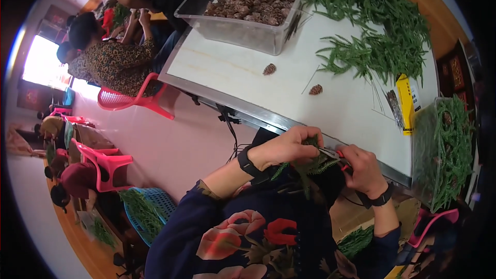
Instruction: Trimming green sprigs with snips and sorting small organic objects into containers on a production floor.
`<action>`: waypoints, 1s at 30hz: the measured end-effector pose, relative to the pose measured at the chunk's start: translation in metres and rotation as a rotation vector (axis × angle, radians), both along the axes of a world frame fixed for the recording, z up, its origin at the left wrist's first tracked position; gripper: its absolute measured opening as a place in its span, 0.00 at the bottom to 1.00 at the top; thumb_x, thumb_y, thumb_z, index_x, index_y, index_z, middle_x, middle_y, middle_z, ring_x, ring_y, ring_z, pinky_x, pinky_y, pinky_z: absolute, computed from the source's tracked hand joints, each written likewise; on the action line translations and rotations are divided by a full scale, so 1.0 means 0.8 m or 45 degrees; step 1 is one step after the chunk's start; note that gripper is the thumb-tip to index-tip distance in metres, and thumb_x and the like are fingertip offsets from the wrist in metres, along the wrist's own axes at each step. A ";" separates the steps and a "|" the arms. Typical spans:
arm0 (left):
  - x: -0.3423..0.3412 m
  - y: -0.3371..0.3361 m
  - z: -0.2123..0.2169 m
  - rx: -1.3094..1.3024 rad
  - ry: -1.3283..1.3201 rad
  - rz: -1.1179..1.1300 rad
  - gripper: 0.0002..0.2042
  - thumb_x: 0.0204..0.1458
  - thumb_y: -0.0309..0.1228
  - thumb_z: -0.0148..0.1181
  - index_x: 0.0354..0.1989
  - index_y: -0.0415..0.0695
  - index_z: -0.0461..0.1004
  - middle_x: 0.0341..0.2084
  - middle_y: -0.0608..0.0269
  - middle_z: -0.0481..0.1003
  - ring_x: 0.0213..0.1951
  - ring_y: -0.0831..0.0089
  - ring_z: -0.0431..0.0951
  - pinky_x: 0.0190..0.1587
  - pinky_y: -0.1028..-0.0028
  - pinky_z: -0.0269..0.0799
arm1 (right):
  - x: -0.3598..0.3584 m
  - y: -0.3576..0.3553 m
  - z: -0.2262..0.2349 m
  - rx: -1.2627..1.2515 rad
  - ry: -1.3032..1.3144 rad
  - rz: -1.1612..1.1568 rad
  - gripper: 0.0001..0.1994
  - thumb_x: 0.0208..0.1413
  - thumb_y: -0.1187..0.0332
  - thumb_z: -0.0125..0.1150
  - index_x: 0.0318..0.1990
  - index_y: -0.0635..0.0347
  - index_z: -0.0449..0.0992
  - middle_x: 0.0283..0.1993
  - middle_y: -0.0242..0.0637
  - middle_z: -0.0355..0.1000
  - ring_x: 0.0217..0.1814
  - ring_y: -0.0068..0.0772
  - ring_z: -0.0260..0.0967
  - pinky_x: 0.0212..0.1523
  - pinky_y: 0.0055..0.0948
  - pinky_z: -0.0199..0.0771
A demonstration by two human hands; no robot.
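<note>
Green sprig [310, 165] sits just below the tabletop [330, 108] edge — left hand [284, 147] fingers pinched around it, right hand [364, 168] fingers wrapped on red-handled pliers [335, 154] touching it. Two pine cones [269, 69] and loose greenery [377, 36] lie further out.

A long white table [289, 88] with a metal edge stands on a pale floor [170, 144]. Pink plastic chairs [132, 98] line the aisle, and a bright window [44, 64] glares at the left.
</note>
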State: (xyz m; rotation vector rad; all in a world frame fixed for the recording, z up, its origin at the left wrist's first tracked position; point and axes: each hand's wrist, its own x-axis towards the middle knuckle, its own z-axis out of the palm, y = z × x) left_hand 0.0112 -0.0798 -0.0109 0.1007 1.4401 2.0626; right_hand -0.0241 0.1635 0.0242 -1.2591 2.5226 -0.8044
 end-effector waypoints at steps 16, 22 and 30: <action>0.016 -0.001 -0.014 -0.127 0.189 0.263 0.05 0.52 0.27 0.58 0.34 0.40 0.71 0.18 0.73 0.68 0.22 0.87 0.66 0.24 0.83 0.60 | 0.029 -0.015 -0.008 -0.050 0.006 -0.180 0.17 0.45 0.74 0.64 0.45 0.60 0.70 0.38 0.46 0.71 0.38 0.51 0.70 0.36 0.37 0.72; 0.011 0.003 -0.021 -0.277 0.322 0.453 0.05 0.51 0.27 0.58 0.33 0.39 0.75 0.20 0.71 0.71 0.23 0.87 0.67 0.25 0.83 0.61 | 0.030 -0.007 -0.022 -0.187 -0.239 -0.596 0.15 0.52 0.71 0.61 0.47 0.62 0.70 0.32 0.39 0.69 0.31 0.34 0.68 0.35 0.29 0.69; -0.007 0.013 -0.035 -0.486 0.738 0.642 0.05 0.47 0.27 0.59 0.30 0.38 0.76 0.19 0.72 0.72 0.24 0.86 0.67 0.26 0.82 0.63 | 0.006 0.013 -0.051 -0.671 -0.605 -0.839 0.12 0.60 0.65 0.55 0.48 0.59 0.72 0.25 0.25 0.62 0.24 0.18 0.58 0.23 0.19 0.59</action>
